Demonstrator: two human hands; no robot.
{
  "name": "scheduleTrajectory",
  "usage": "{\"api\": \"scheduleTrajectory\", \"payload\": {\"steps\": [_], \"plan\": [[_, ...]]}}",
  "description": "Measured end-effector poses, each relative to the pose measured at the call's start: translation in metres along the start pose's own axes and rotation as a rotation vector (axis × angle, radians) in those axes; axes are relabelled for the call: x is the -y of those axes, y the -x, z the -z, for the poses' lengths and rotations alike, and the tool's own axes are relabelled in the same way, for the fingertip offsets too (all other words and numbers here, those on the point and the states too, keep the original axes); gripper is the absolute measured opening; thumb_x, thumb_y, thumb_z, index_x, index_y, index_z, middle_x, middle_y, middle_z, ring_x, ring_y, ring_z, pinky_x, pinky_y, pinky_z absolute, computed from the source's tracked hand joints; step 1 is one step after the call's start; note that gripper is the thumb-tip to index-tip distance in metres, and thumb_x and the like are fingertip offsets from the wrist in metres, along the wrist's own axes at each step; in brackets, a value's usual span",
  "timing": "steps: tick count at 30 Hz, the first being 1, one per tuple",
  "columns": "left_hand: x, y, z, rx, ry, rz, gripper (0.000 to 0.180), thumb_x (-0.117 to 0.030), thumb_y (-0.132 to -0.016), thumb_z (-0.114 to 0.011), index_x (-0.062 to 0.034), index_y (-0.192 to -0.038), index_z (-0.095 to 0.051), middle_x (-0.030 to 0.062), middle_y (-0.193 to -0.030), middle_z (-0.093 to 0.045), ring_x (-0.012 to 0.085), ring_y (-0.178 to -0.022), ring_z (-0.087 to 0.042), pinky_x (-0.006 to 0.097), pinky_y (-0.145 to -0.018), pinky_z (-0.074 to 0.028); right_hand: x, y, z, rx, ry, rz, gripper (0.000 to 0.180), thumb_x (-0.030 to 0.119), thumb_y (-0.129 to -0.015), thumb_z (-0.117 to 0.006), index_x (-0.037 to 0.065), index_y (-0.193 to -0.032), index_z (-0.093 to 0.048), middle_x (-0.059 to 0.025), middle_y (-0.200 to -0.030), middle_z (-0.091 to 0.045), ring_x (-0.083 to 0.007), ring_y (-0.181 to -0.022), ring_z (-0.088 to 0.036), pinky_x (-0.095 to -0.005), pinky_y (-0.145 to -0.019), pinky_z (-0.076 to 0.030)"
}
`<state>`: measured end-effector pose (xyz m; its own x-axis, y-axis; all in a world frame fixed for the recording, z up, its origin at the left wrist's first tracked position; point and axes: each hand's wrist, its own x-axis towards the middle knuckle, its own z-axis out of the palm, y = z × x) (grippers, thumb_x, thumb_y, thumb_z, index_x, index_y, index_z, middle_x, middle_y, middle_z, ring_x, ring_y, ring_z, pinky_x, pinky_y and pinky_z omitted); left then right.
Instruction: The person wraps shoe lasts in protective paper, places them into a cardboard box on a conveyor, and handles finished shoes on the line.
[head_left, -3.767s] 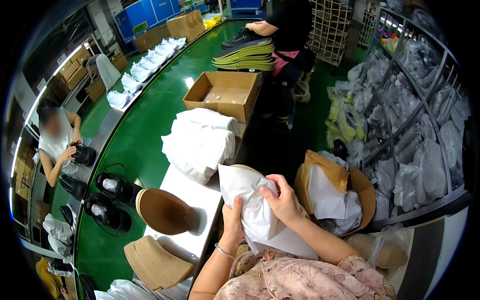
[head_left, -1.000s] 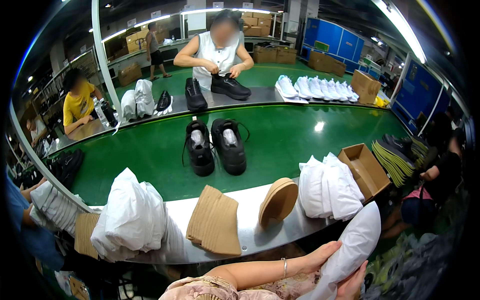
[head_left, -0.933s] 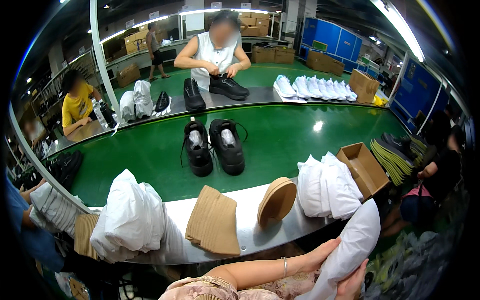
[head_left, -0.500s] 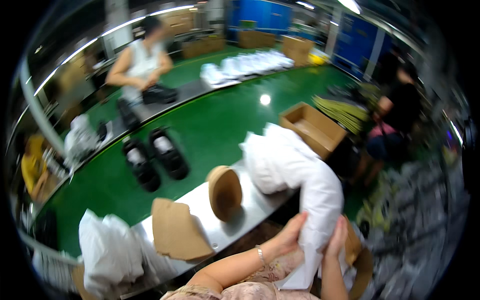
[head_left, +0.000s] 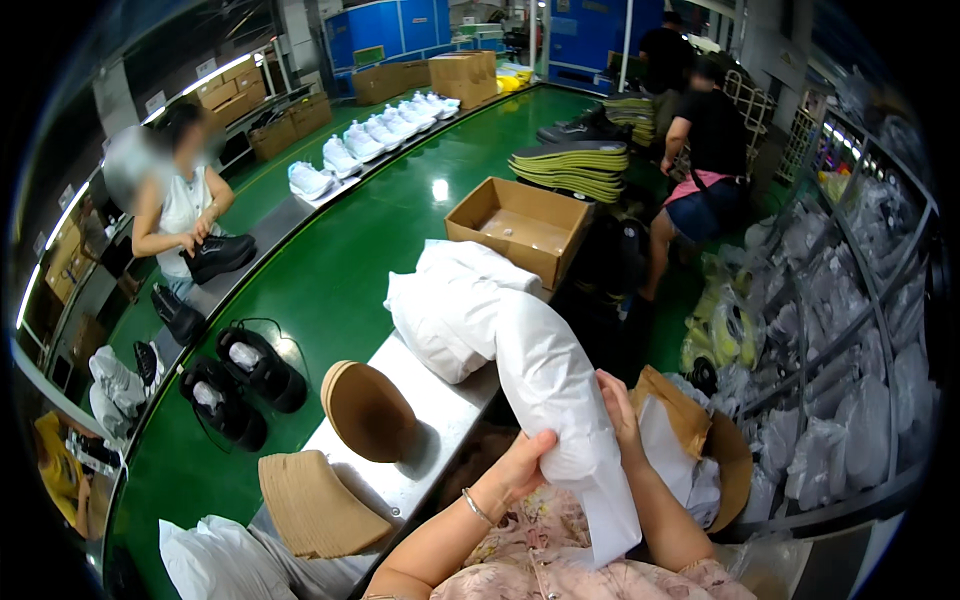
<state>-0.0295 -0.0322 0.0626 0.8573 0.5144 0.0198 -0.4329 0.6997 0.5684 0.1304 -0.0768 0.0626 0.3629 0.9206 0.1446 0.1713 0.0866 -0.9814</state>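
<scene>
Both my hands grip a thick, crumpled white paper roll (head_left: 570, 400) in front of my chest. My left hand (head_left: 522, 462) presses on its near left side with the thumb on top. My right hand (head_left: 622, 415) wraps its right side, the fingers partly hidden behind the paper. A loose flap of paper hangs down below the hands. The roll's far end lies against a heap of white paper (head_left: 440, 310) on the metal ledge (head_left: 390, 375). Left of this heap stand a curved stack of brown card (head_left: 365, 412) and a flatter stack of brown card pieces (head_left: 315, 505).
A pair of black shoes (head_left: 250, 370) stands on the green belt (head_left: 400, 225). Beyond the paper heap are an open cardboard box (head_left: 520, 225) and stacked yellow-green insoles (head_left: 570, 165). Across the belt a person (head_left: 185, 205) handles a black shoe. A rack of plastic-wrapped items (head_left: 850, 380) is at right.
My head view has turned to the right, so the surroundings have shifted left. My hands still hold the paper roll, with my left hand now lower along it.
</scene>
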Motion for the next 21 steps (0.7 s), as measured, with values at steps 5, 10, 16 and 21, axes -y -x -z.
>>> {"api": "scheduleTrajectory", "payload": {"steps": [5, 10, 16, 21], "plan": [[-0.02, -0.013, -0.009, -0.223, -0.168, -0.161, 0.085, -0.056, -0.07, -0.067, 0.0011, -0.127, -0.037, 0.0135, -0.121, -0.051, 0.0249, -0.111, -0.051, 0.037, -0.095, -0.041, 0.042, 0.008, 0.031, 0.321, -0.635, -0.28, 0.089, 0.046, -0.076, -0.066, 0.006, -0.139, -0.018, -0.0141, -0.126, -0.041, -0.0214, -0.113, -0.044, -0.0329, -0.097, -0.033], [-0.025, -0.02, -0.011, -0.268, -0.117, -0.236, 0.072, -0.044, -0.075, -0.069, 0.0016, -0.123, -0.04, 0.0109, -0.116, -0.051, 0.0228, -0.106, -0.051, 0.036, -0.091, -0.042, 0.047, 0.008, 0.01, 0.277, -0.302, -0.232, 0.078, 0.01, -0.069, -0.072, 0.006, -0.134, -0.028, -0.0098, -0.12, -0.046, -0.0181, -0.106, -0.048, -0.0308, -0.09, -0.04], [-0.008, -0.031, -0.032, -0.336, -0.208, -0.328, 0.071, -0.042, -0.077, -0.068, 0.0029, -0.124, -0.04, 0.0089, -0.118, -0.05, 0.0185, -0.106, -0.048, 0.031, -0.093, -0.04, 0.048, 0.025, 0.0, -0.09, -0.044, 0.05, 0.054, 0.004, -0.074, -0.065, 0.002, -0.122, -0.039, -0.0108, -0.115, -0.05, -0.021, -0.104, -0.05, -0.0324, -0.09, -0.041], [-0.013, -0.027, -0.045, -0.296, -0.149, -0.501, 0.076, -0.047, -0.075, -0.067, 0.0024, -0.125, -0.037, 0.0081, -0.117, -0.049, 0.0166, -0.107, -0.046, 0.029, -0.094, -0.037, 0.049, 0.032, -0.031, -0.413, 0.116, 0.264, 0.047, 0.004, -0.08, -0.06, -0.004, -0.12, -0.037, -0.0169, -0.115, -0.046, -0.0239, -0.107, -0.046, -0.0341, -0.094, -0.035]]}}
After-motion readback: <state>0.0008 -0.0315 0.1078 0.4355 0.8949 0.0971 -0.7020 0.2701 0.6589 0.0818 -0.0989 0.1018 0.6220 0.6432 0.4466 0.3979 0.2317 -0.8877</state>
